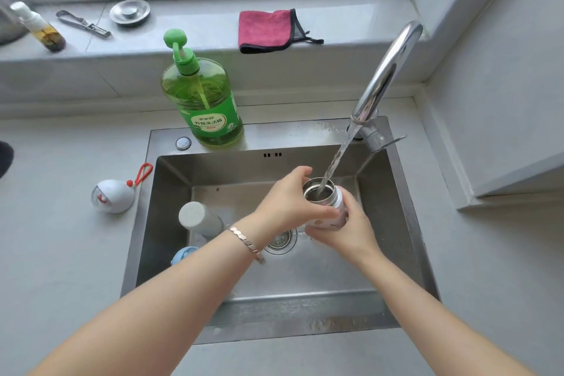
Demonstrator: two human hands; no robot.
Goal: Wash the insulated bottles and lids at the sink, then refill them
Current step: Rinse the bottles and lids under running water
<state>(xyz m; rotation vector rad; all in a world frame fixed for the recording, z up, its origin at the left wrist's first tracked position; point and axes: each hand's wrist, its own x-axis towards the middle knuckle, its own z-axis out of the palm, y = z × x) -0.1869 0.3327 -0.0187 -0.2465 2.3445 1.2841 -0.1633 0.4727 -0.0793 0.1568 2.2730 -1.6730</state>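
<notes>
Both hands wrapped round open white bottle point(331, 207) over sink point(171, 223), under tap point(384, 76) stream: left hand point(287, 204) at rim, right hand point(351, 229) w/ base. Grey bottle point(200, 220) lies in sink left; white lid point(114, 195) on surface.

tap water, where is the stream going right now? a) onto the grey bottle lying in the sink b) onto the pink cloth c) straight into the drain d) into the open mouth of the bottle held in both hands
d: the stream from the faucet falls into the open steel mouth of the white bottle, which the left hand and right hand hold over the sink.
</notes>
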